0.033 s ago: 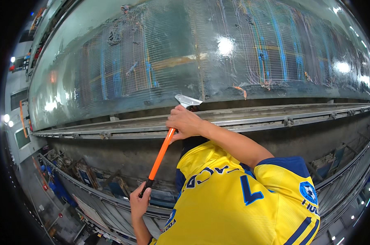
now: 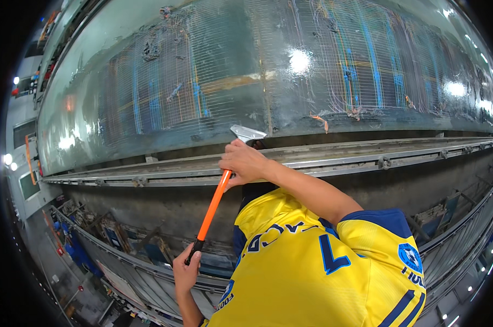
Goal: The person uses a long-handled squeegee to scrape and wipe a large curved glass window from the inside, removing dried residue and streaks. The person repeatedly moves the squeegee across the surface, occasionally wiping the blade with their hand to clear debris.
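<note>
One scraper (image 2: 215,200) held: left hand (image 2: 186,271) round black grip (image 2: 196,247), right hand (image 2: 245,162) round smooth orange shaft (image 2: 207,222), flared metal head (image 2: 247,133)

Ctr bright & fairly sharp, incl. yellow shirt (image 2: 290,278). Blown-out glare (image 2: 300,62) on glassy panel (image 2: 227,49), upper ctr & R; smaller patch at L. Area below metal rail (image 2: 333,163) dim. Fisheye bends rail; corners black; lamps (image 2: 8,159) at far L flare, bkgd there soft.

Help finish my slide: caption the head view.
Left hand and right hand grip an orange-handled scraper near a glossy, streaked surface.
</note>
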`<state>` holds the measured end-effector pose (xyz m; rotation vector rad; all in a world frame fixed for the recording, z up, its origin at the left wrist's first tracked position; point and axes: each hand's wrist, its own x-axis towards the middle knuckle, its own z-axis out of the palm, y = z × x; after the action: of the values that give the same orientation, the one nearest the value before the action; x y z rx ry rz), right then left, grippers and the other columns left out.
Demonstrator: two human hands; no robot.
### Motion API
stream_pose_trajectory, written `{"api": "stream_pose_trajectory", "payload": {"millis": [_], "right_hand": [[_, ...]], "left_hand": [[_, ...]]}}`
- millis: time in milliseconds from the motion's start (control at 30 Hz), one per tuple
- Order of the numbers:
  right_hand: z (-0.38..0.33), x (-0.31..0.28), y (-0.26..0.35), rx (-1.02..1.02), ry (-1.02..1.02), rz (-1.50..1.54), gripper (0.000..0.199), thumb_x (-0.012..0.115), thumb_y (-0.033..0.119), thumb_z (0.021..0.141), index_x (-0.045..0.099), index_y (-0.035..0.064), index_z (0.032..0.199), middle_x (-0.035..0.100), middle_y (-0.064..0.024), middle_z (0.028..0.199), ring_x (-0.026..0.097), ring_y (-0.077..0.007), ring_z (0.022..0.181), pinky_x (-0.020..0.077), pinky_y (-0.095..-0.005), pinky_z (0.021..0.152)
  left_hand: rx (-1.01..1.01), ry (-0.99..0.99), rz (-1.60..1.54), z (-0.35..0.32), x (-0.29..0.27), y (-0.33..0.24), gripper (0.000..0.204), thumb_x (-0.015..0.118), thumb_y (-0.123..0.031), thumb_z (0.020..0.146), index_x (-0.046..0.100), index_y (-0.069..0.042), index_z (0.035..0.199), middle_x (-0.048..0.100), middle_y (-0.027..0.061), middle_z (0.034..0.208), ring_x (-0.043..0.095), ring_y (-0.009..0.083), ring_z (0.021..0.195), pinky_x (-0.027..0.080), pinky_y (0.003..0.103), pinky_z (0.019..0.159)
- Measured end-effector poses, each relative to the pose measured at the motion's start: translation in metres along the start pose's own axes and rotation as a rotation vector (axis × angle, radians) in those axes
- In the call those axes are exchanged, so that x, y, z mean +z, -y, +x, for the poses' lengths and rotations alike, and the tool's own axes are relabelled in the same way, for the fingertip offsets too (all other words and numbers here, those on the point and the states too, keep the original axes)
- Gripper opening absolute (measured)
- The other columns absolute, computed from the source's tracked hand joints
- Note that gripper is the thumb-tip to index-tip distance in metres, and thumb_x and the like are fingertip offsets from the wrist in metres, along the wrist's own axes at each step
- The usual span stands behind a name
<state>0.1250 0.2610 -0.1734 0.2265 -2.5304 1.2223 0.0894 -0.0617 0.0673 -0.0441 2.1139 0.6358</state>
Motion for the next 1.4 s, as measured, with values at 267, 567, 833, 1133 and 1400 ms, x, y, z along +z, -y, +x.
{"api": "stream_pose_trajectory", "payload": {"millis": [267, 567, 833, 1133, 1400], "right_hand": [[0.010, 0.005, 0.003, 0.078, 0.102, -0.077, 0.033, 0.077, 0.049, 0.070, 0.064, 0.0186, 0.064, 0.064, -0.0027, 0.065, 0.064, -0.0269, 0.072, 0.0434, -0.0409, 0.076], [0.005, -0.002, -0.007, -0.024, 0.121, -0.094, 0.062, 0.068, 0.071, 0.081, 0.058, 0.0144, 0.057, 0.062, -0.0034, 0.062, 0.058, -0.0258, 0.065, 0.0405, -0.0380, 0.069], [0.015, -0.008, -0.017, -0.097, 0.226, -0.158, 0.061, 0.065, 0.070, 0.084, 0.063, 0.0138, 0.058, 0.061, -0.0051, 0.062, 0.057, -0.0288, 0.067, 0.0410, -0.0409, 0.072], [-0.002, -0.019, 0.000, -0.109, 0.168, -0.092, 0.060, 0.065, 0.073, 0.081, 0.068, 0.0148, 0.064, 0.064, -0.0039, 0.063, 0.061, -0.0260, 0.074, 0.0411, -0.0393, 0.075], [-0.031, -0.026, -0.004, -0.016, 0.161, -0.070, 0.055, 0.074, 0.068, 0.074, 0.059, 0.0151, 0.069, 0.062, -0.0036, 0.064, 0.060, -0.0253, 0.072, 0.0405, -0.0382, 0.074]], "left_hand": [[0.025, -0.039, 0.093, -0.018, 0.001, -0.008, 0.035, 0.069, -0.022, 0.099, 0.069, 0.000, 0.125, 0.054, -0.0050, 0.068, 0.047, 0.0035, 0.060, 0.037, 0.024, 0.054], [0.073, -0.096, 0.017, -0.030, 0.041, 0.000, 0.028, 0.066, -0.020, 0.100, 0.068, 0.002, 0.118, 0.051, -0.0056, 0.070, 0.043, 0.0027, 0.062, 0.034, 0.023, 0.054], [0.000, -0.078, -0.171, -0.038, 0.069, -0.008, 0.029, 0.063, -0.019, 0.102, 0.068, 0.001, 0.123, 0.052, -0.0065, 0.069, 0.044, 0.0011, 0.059, 0.034, 0.021, 0.052], [-0.026, -0.104, -0.257, -0.059, 0.093, 0.022, 0.033, 0.066, -0.022, 0.101, 0.068, 0.002, 0.125, 0.057, -0.0044, 0.070, 0.048, 0.0018, 0.058, 0.037, 0.022, 0.050], [-0.086, -0.058, -0.194, -0.058, 0.089, 0.009, 0.034, 0.068, -0.020, 0.100, 0.068, 0.003, 0.125, 0.057, -0.0037, 0.071, 0.048, 0.0029, 0.062, 0.039, 0.023, 0.055]]}}
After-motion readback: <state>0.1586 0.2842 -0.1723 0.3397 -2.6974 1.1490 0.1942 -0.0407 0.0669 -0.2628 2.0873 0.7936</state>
